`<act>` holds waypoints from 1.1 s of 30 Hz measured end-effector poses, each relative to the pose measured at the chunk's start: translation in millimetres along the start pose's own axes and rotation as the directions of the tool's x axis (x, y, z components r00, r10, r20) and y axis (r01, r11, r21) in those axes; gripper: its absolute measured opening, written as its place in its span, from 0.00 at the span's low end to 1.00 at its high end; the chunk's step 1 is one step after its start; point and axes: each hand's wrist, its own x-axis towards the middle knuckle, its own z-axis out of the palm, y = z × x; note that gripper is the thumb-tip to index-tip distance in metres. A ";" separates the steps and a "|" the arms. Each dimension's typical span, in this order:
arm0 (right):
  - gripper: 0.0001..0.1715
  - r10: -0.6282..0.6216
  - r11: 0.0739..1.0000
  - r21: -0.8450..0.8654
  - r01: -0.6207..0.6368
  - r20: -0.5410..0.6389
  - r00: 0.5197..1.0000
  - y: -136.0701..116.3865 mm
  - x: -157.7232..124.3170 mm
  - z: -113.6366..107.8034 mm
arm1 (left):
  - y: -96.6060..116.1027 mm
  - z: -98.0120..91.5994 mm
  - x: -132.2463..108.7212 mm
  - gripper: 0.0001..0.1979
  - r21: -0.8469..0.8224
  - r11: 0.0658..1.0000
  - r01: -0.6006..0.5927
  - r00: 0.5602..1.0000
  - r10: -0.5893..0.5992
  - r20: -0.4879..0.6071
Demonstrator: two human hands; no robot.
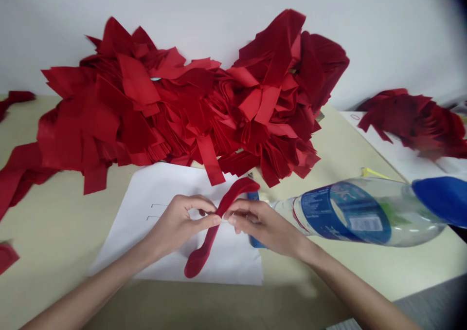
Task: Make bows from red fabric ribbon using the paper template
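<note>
Both my hands meet over a white sheet of paper (160, 193) on the table. My left hand (182, 223) and my right hand (257, 223) pinch the middle of a folded red ribbon strip (204, 252), thumbs and forefingers pressed together. One end of the strip curves up past my right hand, the other hangs down onto the paper. A big heap of cut red ribbon strips (189, 106) lies just behind the paper. A blue object (255, 242) sits partly hidden under my right hand.
A clear plastic bottle (350, 213) with a blue label lies on its side at the right, beside my right wrist. A smaller red ribbon pile (416, 120) lies on white paper at the far right. Loose red strips (14, 174) trail off the left edge. A white wall stands behind.
</note>
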 end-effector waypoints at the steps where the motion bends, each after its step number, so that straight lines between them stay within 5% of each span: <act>1: 0.15 -0.003 1.000 -0.001 0.003 -0.011 1.000 1.3 -0.8 -2.3 | -2.1 -1.5 0.4 0.06 0.001 1.000 -0.008 1.000 0.008 -0.016; 9: 0.19 0.042 0.999 -0.012 -0.045 -0.220 0.975 20.3 -2.7 -24.8 | -13.2 -12.3 5.0 0.08 0.053 0.998 0.036 0.994 -0.030 -0.102; 14: 0.19 -0.076 0.931 -0.336 -0.145 -0.564 0.822 43.9 4.2 -25.1 | -13.2 -14.9 5.6 0.08 0.024 0.997 0.073 0.987 -0.068 -0.144; 19: 0.27 -0.038 0.815 -0.482 -0.320 -0.597 0.801 50.8 5.2 -15.3 | -10.0 -16.8 5.2 0.08 -0.006 0.996 0.086 0.977 -0.086 -0.194; 22: 0.21 -0.043 0.862 -0.430 -0.269 -0.590 0.806 47.8 3.4 -12.2 | -6.8 -17.2 4.1 0.08 -0.019 0.997 0.077 0.978 -0.079 -0.193; 25: 0.17 -0.175 0.951 -0.309 -0.008 -0.561 0.809 44.7 -0.2 -13.3 | -4.3 -17.4 2.6 0.08 -0.047 0.996 0.077 0.984 -0.083 -0.160; 28: 0.19 -0.221 0.971 -0.003 0.238 -0.377 0.899 40.8 -5.0 -16.7 | -3.6 -18.3 2.3 0.08 -0.064 0.992 0.106 0.984 -0.114 -0.137; 30: 0.21 -0.204 0.957 0.177 0.231 -0.160 0.966 37.4 -7.3 -18.2 | -4.4 -18.8 3.3 0.09 -0.051 0.992 0.114 0.984 -0.119 -0.130; 33: 0.24 -0.131 0.975 0.191 0.112 0.086 0.988 33.1 -7.2 -17.2 | -6.8 -18.9 5.8 0.09 -0.002 0.996 0.088 0.989 -0.088 -0.120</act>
